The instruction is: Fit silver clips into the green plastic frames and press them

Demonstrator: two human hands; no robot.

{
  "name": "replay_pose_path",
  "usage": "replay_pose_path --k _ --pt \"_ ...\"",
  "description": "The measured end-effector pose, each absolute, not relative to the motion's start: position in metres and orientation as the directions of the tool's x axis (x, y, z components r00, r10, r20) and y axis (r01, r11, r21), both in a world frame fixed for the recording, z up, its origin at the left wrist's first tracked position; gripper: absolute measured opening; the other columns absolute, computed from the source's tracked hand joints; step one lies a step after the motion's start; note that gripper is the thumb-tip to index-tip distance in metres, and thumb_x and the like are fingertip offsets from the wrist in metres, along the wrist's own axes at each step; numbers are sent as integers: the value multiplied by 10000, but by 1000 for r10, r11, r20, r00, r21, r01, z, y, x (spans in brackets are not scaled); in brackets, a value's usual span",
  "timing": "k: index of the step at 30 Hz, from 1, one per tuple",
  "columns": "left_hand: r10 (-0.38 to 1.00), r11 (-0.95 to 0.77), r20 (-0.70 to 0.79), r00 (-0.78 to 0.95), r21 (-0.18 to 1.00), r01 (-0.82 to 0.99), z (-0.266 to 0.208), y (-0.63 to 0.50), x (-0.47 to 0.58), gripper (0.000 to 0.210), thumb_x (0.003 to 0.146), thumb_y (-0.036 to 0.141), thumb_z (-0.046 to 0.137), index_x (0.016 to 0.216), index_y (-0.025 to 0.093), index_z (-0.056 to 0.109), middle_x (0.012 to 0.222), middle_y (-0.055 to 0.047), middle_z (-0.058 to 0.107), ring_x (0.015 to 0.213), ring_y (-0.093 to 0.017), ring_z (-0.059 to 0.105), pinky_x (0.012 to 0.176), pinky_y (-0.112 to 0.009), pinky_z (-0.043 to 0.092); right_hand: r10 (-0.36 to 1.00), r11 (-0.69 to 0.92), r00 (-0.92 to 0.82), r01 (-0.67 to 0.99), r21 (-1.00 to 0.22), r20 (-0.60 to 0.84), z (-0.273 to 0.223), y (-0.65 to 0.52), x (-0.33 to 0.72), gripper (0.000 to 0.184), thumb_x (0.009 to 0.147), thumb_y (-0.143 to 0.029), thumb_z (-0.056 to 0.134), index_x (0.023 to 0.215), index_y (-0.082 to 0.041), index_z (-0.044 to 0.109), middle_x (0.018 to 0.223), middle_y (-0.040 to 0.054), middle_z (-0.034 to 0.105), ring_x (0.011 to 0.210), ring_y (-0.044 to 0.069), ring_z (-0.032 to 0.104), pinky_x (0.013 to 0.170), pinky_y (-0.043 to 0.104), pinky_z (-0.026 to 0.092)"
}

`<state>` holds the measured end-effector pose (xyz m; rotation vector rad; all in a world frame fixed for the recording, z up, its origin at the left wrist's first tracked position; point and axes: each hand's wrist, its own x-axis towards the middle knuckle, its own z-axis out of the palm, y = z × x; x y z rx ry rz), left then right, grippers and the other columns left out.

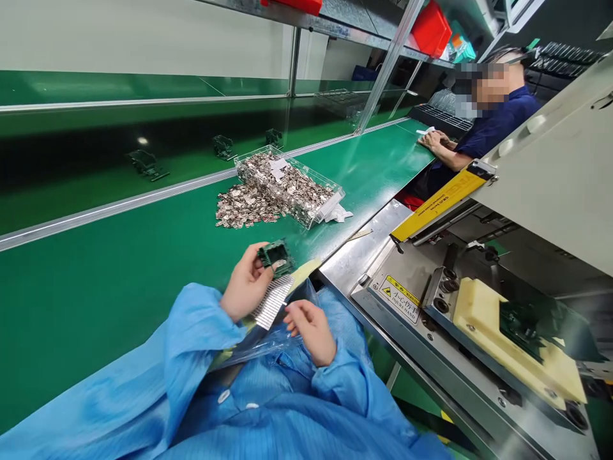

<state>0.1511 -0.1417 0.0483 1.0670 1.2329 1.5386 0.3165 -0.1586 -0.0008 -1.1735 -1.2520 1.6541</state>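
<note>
My left hand (pixel 246 281) grips a small dark green plastic frame (pixel 276 257) with a square opening, fingers and thumb at its left side. Under that hand lies a white sheet with dark stripes (pixel 274 303), perhaps strips or labels; its kind is not clear. Yellow paper (pixel 305 272) sticks out behind it, with clear plastic film around them on my lap. To the right of the striped sheet, my right hand (pixel 312 329) is closed, thumb and forefinger pinched together. Whatever sits between those fingertips, if anything, is too small to name.
A clear tray (pixel 313 214) of small metal pieces stands on the green table (pixel 119 275), beside a loose pile (pixel 246 206). Several dark frames (pixel 145 164) lie farther back. At right is a press machine with a cream fixture (pixel 483 313). A co-worker (pixel 502 115) sits beyond.
</note>
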Motion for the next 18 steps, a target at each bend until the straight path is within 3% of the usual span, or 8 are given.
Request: replay_pose_path --k 6,9,13,18 --pt "979 -126 106 -172 986 -108 29 -133 173 407 779 211 612 1158 185 465 1020 -55 650 939 -164 644 799 -258 512 937 -67 -345 -37 -997 -50 -6 -163 300 371 854 -534 604 748 -179 633 603 -8 572 542 125 509 528 244 407" --pt "977 -135 119 -177 987 -83 28 -136 170 402 794 205 607 1171 188 470 1020 -50 645 920 -147 638 797 -241 506 911 -124 -405 -100 -987 -73 -8 -157 307 406 864 -556 581 716 -180 622 563 -14 560 478 117 491 493 245 404" --pt "971 -159 134 -200 981 -113 30 -135 166 375 793 238 629 1137 187 486 996 -43 647 920 -146 638 822 -247 511 899 -195 -423 -165 -967 -109 -4 -152 321 358 879 -514 583 819 -179 695 642 19 631 528 133 552 529 261 448" --pt "963 -165 120 -243 971 -172 34 -140 167 392 783 311 672 1108 194 488 964 -39 654 903 -154 647 803 -259 529 972 -68 -233 -150 -986 -32 15 -147 335 184 818 -365 700 844 -194 762 780 43 675 599 134 564 531 252 457"
